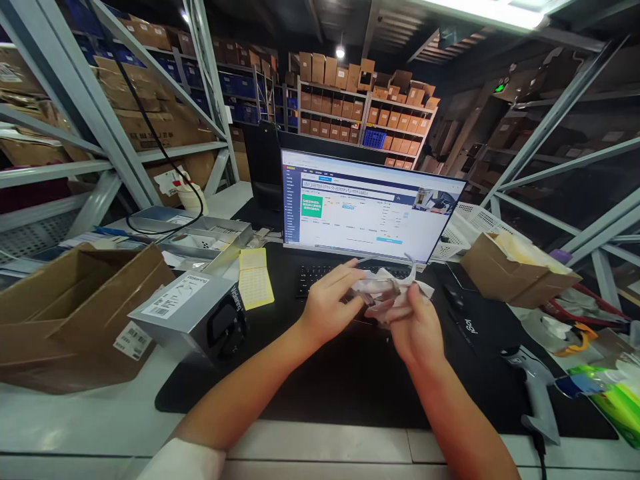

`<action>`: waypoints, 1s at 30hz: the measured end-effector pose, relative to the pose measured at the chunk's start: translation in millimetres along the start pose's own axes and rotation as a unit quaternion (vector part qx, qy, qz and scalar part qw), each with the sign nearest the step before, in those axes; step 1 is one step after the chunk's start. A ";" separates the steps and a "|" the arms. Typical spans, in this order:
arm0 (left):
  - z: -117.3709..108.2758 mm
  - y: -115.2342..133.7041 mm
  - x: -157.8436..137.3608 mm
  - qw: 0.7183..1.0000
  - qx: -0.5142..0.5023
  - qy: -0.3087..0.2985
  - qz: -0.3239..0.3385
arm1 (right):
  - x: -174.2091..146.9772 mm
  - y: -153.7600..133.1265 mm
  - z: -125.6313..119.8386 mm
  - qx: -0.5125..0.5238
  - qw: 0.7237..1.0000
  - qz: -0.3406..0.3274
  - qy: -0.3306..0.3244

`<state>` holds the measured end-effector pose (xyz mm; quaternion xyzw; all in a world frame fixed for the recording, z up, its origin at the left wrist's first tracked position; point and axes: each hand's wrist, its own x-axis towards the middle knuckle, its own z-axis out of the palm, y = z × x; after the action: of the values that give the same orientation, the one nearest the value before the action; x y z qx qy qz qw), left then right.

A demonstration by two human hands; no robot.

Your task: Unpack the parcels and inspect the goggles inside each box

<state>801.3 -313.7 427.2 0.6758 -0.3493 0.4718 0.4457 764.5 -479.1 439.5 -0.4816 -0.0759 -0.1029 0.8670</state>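
Note:
A crumpled, whitish, translucent plastic wrapping (385, 297) is held up between both hands, in front of the monitor and over the keyboard. Thin, curved, clear pieces stick up from it; what lies inside is hard to make out. My left hand (327, 300) has its fingers closed on the wrapping's left side. On the right side, my right hand (420, 327) pinches it with the thumb on top. A silver-grey box (187, 310) with a white label and a dark goggle-like picture stands left of my left forearm.
An open cardboard box (80, 320) is at left, beside a yellow label sheet (255, 277). A monitor (360, 207) stands behind the keyboard (310, 280). On the right are a mouse (454, 298), a barcode scanner (537, 387), a smaller carton (515, 270) and a green packet (620, 400).

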 end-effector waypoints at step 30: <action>10.1 -5.5 -11.3 0.843 -0.449 -0.058 -0.291 | 27.0 -52.1 -71.6 -0.267 0.942 0.102 -0.176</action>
<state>806.0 -320.6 413.4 0.4980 -0.3357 0.0720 0.7963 779.9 -569.7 450.9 -0.7110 -0.1470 0.0561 0.6853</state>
